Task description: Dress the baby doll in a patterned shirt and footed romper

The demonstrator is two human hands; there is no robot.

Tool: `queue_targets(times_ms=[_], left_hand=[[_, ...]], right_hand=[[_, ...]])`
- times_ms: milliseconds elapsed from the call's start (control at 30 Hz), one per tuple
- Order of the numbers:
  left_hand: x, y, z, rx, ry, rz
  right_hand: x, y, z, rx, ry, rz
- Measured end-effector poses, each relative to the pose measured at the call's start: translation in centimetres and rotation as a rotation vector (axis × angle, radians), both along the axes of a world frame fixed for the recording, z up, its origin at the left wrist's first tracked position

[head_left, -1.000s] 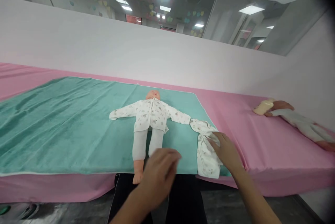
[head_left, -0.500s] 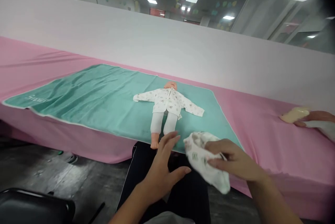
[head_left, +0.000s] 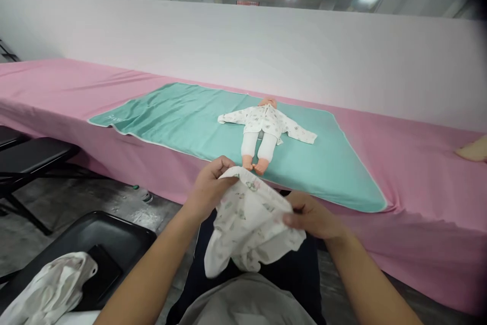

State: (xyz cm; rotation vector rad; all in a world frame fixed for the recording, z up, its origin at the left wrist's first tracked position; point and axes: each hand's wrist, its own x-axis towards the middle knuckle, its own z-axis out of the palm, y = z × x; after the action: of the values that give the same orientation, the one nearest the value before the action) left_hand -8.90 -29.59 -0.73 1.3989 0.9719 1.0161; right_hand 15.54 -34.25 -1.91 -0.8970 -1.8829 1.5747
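Observation:
A pair of small white printed baby pants (head_left: pixel 253 223) is stretched between my two hands above my lap. My left hand (head_left: pixel 211 185) pinches one end of the waistband, and my right hand (head_left: pixel 310 216), slightly blurred, grips the other end. The legs of the pants hang down toward me. Beyond them a baby doll (head_left: pixel 266 119) lies on its back, feet toward me, arms spread. It wears a white printed jacket and white leg coverings, and its feet are bare. Under the doll is a green towel (head_left: pixel 182 117).
The pink-covered table (head_left: pixel 418 173) runs along a white wall (head_left: pixel 228 41) with glass above. At far right, part of a beige object (head_left: pixel 474 149) shows. Black chairs (head_left: pixel 125 233) stand at left, one bearing white cloth (head_left: pixel 57 284). A bottle (head_left: pixel 144 194) lies on the floor.
My left hand has closed on the pants, which only my right hand held before. The pants are now spread open between both hands. The view has shifted, showing more of the chairs.

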Motion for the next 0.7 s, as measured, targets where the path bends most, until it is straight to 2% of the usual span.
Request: queue_targets(times_ms=[67,133,200,233,300,367,433,500,567,600,633,700], left_hand=[[0.0,-1.5,0.6,0.044,0.098,-0.182],[0.2,-3.1,1.1,0.111,0.188,-0.413],[0.3,-4.7,1.2,0.143,0.234,-0.564],[0.3,-5.3,1.1,0.138,0.237,-0.578],[0.1,-5.9,0.5,0.121,0.183,-0.489],[-0.5,-5.9,-0.1,0.106,0.013,-0.275],[-1.4,-5.4,-0.6,0.072,-0.239,-0.041],[-2.5,-5.0,-0.7,0.005,-0.451,0.070],[-3.5,-4.9,-0.5,-0.082,-0.516,0.023],[-3.8,-5.1,-0.4,-0.126,-0.487,-0.027],[-4.0,-5.3,-0.2,-0.148,-0.427,-0.075],[-3.9,-5.9,-0.1,-0.124,-0.240,-0.179]], right_hand=[[-1.2,-1.0,-0.6,0.013,0.219,-0.282],[-2.8,-1.7,-0.6,0.042,0.346,-0.487],[-4.7,-2.1,-0.2,0.103,0.353,-0.557],[-5.5,-2.2,0.2,0.139,0.325,-0.553],[-6.9,-2.0,1.0,0.204,0.255,-0.498],[-7.5,-1.8,1.7,0.236,0.179,-0.366],[-7.3,-1.7,2.1,0.210,0.036,-0.155],[-6.9,-1.8,2.2,0.139,-0.195,0.079],[-6.6,-2.0,2.0,0.072,-0.346,0.216],[-6.6,-2.1,1.7,0.061,-0.342,0.224],[-6.8,-2.1,1.5,0.066,-0.276,0.183],[-7.4,-2.0,0.8,0.080,-0.032,-0.026]])
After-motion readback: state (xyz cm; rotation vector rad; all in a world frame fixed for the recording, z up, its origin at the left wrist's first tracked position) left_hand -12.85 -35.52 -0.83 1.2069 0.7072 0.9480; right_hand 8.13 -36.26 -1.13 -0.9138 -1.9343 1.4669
